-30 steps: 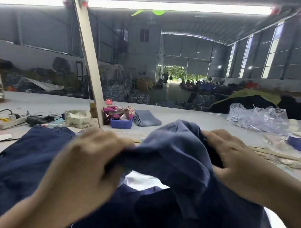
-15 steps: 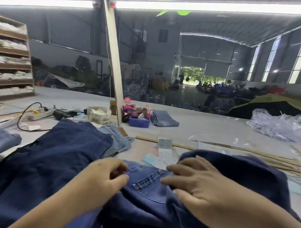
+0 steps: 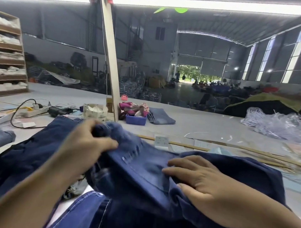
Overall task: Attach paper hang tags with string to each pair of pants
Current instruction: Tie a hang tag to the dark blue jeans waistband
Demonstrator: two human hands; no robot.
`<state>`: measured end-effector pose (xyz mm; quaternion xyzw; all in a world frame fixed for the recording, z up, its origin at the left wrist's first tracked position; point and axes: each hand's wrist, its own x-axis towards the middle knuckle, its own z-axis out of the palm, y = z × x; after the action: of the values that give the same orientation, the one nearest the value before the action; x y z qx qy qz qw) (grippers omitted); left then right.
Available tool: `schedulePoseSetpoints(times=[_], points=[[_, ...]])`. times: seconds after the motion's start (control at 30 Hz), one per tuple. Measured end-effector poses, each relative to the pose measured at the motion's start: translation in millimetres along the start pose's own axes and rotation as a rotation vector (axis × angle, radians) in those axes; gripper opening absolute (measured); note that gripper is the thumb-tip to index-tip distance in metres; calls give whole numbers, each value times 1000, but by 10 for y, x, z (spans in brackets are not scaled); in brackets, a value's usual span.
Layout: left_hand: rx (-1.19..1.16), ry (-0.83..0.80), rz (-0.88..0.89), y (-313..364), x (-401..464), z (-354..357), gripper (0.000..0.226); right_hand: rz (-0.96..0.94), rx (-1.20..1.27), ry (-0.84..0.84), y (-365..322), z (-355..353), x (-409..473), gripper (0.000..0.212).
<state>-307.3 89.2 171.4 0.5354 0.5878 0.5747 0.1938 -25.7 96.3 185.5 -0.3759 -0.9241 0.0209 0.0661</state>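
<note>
A pair of dark blue jeans point(image 3: 140, 170) lies bunched in front of me on the grey table point(image 3: 209, 127). My left hand point(image 3: 85, 144) grips a raised fold of the denim near its top edge, fingers curled round the cloth. My right hand point(image 3: 203, 186) lies flat on the jeans to the right, fingers straight and pressing the fabric down. Another dark pair point(image 3: 27, 149) spreads to the left under my left arm. Paper tags point(image 3: 160, 140) lie on the table just beyond the jeans. No string is visible in either hand.
A power strip with cables point(image 3: 35, 110), a small cardboard box point(image 3: 95, 111), a blue tray of oddments point(image 3: 136, 119) and folded light jeans point(image 3: 161, 117) sit further back. A slanted wooden post point(image 3: 110, 63) rises behind. Clear plastic bags point(image 3: 278, 123) lie far right; wooden sticks point(image 3: 189, 146) cross the table.
My left hand has moved up and forward, lifting a fold of the jeans. My right hand has flattened on the denim, and the view has tilted slightly.
</note>
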Motion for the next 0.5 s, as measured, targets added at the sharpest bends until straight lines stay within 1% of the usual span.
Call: schedulePoseSetpoints(times=[0.03,0.07,0.1,0.13,0.2,0.23,0.3,0.33,0.37,0.4,0.43,0.47,0.5], points=[[-140,21,15,86,-32,-107,35,7,14,27,16,-29,20,45],[-229,10,14,141,-102,-193,36,5,13,48,20,-47,45,45],[-203,-20,15,176,-202,-245,39,-2,-3,55,8,-55,64,45],[-69,-74,19,150,-297,-250,45,-14,-28,48,-17,-51,81,44],[239,-190,-1,56,-522,-188,59,-17,-52,-18,-124,-40,114,41],[271,-218,-39,25,-609,-150,61,-24,-68,-30,-192,-51,133,40],[140,-202,-171,-65,-665,-121,57,-69,-92,50,-343,-140,189,37],[66,-198,-220,-86,-648,-101,54,-84,-68,91,-424,-204,220,33],[-6,-210,-245,-76,-607,-72,52,-98,-9,106,-496,-257,253,35],[-104,-229,-262,-52,-555,-42,49,-103,62,94,-572,-286,293,46],[-211,-243,-274,4,-488,1,41,-94,106,56,-649,-273,326,59],[-312,-274,-269,34,-450,28,29,-79,104,14,-720,-211,371,67],[-406,-344,-225,53,-446,25,26,-58,92,-10,-767,-119,411,73]])
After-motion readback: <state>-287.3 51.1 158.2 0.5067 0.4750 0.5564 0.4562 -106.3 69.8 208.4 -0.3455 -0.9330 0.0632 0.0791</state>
